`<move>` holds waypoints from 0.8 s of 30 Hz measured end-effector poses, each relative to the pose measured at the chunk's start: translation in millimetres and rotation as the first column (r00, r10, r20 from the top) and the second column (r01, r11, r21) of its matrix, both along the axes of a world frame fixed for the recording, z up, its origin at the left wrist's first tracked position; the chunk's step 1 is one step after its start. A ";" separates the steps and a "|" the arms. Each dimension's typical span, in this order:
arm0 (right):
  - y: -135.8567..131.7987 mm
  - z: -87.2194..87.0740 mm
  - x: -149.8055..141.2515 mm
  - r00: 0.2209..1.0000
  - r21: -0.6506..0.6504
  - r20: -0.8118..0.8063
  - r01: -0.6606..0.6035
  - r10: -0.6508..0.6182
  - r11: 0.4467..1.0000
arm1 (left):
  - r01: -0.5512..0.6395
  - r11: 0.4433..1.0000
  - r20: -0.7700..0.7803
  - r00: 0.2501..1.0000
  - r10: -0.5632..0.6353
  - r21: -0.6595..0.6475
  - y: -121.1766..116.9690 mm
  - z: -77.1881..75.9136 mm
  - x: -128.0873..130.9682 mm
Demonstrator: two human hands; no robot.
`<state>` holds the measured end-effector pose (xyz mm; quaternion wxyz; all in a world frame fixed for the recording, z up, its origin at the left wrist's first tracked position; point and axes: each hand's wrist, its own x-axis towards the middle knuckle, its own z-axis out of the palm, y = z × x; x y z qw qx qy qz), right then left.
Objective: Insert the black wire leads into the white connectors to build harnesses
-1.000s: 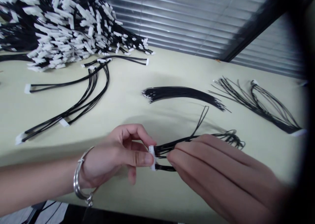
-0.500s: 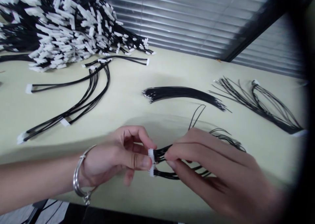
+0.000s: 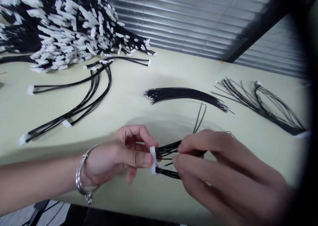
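Connector up front, white, clamped in the L hand btwn thumb & fingers, held over the near part of the tabletop. R hand just beside it: fingertip grip looks closed on a single wire, bright tip right by the conn. face, not seated AFAICT. Upper wires and lower wires already run into the conn., w/ a gap btwn, so I'd call it part-filled; no. of slots left, can't tell. Off R, a harness w/ many ends loose, looks unfinished. Off L, wired-up harnesses w/ white housings on the ends, prob. done. Mid-tabletop: loose-wire bundle, metal tips showing, no housings, so plenty of stock left. Far L, huge pile of black wires w/ white housings, likely completed pcs. Blinds at the very back.
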<state>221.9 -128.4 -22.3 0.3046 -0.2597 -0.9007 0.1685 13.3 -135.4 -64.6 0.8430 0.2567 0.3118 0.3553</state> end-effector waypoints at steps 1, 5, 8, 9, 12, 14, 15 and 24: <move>-0.8 0.9 1.7 0.999 0.020 0.040 0.005 -0.006 1.000 | 0.004 1.000 -0.007 1.000 -0.004 -0.001 -0.1 0.1 -0.1; 0.4 2.7 5.7 0.981 0.092 0.193 -0.038 0.020 0.995 | 0.008 1.000 -0.026 1.000 -0.008 0.005 -0.8 -0.6 -0.6; 2.7 3.0 5.3 0.962 0.145 0.270 -0.072 0.030 0.987 | 0.000 1.000 -0.034 0.999 0.000 0.022 -1.1 -1.5 -0.8; 2.8 3.1 4.9 0.961 0.164 0.275 -0.067 0.020 0.984 | 0.001 1.000 -0.042 0.999 0.000 0.024 -1.0 -1.5 -0.7; 0.6 4.0 4.0 0.964 0.242 0.263 -0.045 -0.021 0.969 | 0.003 1.000 -0.062 0.998 -0.002 0.022 0.5 0.0 0.8; -2.0 4.8 3.3 0.972 0.300 0.233 -0.031 -0.042 0.953 | 0.002 1.000 -0.077 0.997 -0.001 0.007 1.9 2.2 2.2; -3.0 5.1 2.7 0.974 0.319 0.218 -0.020 -0.053 0.947 | 0.001 1.000 -0.081 0.997 -0.001 0.001 2.5 3.4 2.8; -0.6 4.0 -4.9 0.980 0.344 0.179 0.016 -0.082 0.939 | -0.010 1.000 -0.092 0.996 0.011 0.004 0.4 4.5 2.4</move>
